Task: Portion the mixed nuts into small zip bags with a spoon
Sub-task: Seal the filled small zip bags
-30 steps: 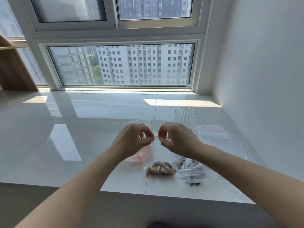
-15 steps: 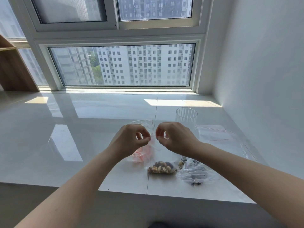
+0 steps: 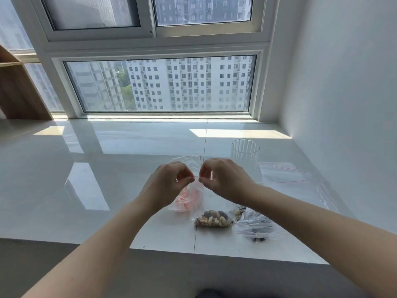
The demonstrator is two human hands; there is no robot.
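Observation:
My left hand and my right hand are raised over the white sill, close together, and pinch the red-lined top edge of a small clear zip bag between thumb and fingers. Below them a small bag filled with mixed nuts lies flat. To its right sits a crumpled clear bag with darker nuts, partly hidden by my right forearm. Under my left hand lies a clear bag with pink items; I cannot tell what they are. No spoon shows.
A ribbed clear plastic cup stands behind my right hand. Flat empty zip bags with red seals lie at the right near the white wall. The sill's front edge runs below the bags. A wooden shelf stands far left.
Both hands have drifted slightly upward and closer together along the bag's top edge. The bags on the sill have not moved.

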